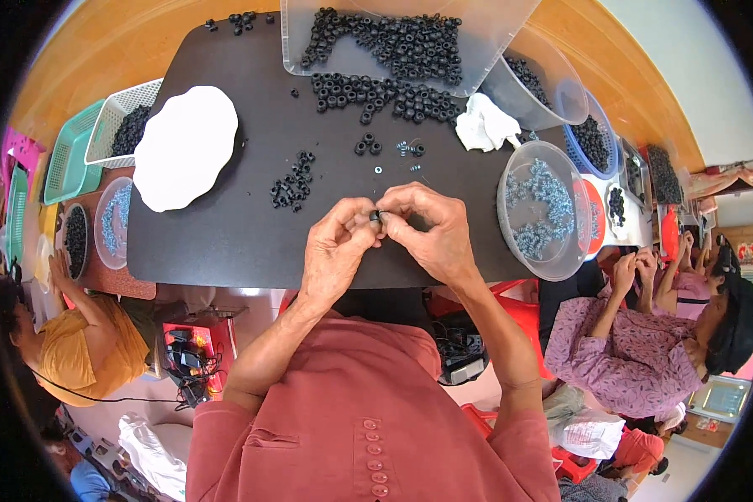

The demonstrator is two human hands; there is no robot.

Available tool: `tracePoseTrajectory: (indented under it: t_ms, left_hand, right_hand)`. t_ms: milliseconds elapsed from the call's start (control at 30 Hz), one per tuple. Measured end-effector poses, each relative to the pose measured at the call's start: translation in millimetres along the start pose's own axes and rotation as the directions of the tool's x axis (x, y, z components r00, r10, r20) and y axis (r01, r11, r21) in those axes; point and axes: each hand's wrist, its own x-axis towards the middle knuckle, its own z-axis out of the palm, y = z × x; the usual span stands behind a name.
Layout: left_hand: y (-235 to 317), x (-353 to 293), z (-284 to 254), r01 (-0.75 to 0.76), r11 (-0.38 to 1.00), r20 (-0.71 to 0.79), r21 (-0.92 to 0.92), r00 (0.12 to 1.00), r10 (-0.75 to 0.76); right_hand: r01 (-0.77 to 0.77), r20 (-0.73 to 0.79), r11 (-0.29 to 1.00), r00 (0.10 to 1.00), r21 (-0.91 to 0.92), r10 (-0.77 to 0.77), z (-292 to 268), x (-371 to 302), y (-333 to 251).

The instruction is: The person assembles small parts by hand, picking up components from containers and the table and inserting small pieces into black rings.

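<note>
Over the dark table's near edge, my left hand (336, 251) and my right hand (437, 238) meet with thumbs and fingertips pinched together. Between them is a small black round part (375, 216), mostly covered by the fingers. Just beyond lie a few larger black ring-shaped parts (366, 145), a small pale ring (378, 170) and some bluish wire coils (408, 148). A loose pile of smaller black parts (291, 182) sits to the left of these. Right of my hands stands a round clear tub (510, 238) holding many blue coils (537, 209).
A clear bin (297, 63) of black parts stands at the far side, with more spilled before it. A white scalloped board (186, 149) lies left; a crumpled white cloth (485, 124) lies right. Baskets (100, 151) flank the table. Other people sit at both sides.
</note>
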Motion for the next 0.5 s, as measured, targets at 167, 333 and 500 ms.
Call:
tracePoseTrajectory:
  t_ms: [167,333,500]
  left_hand:
    - [2.6,-0.3,3.6,0.013,1.0,0.002,0.021,1.0,-0.013]
    - [-4.9,-1.4,-1.8,-0.013,0.999,-0.012,0.05,1.0,0.014]
    - [-1.9,-1.1,1.3,-0.002,0.996,-0.009,0.088,1.0,0.003]
  right_hand:
    - [-0.099,-0.022,0.972,0.994,0.214,0.107,-1.5,-2.6,12.6]
    - [0.074,0.036,0.997,0.997,0.014,-0.075,-5.6,0.0,-0.7]
    - [0.082,0.006,0.997,0.997,0.003,-0.082,-4.8,-1.9,6.8]
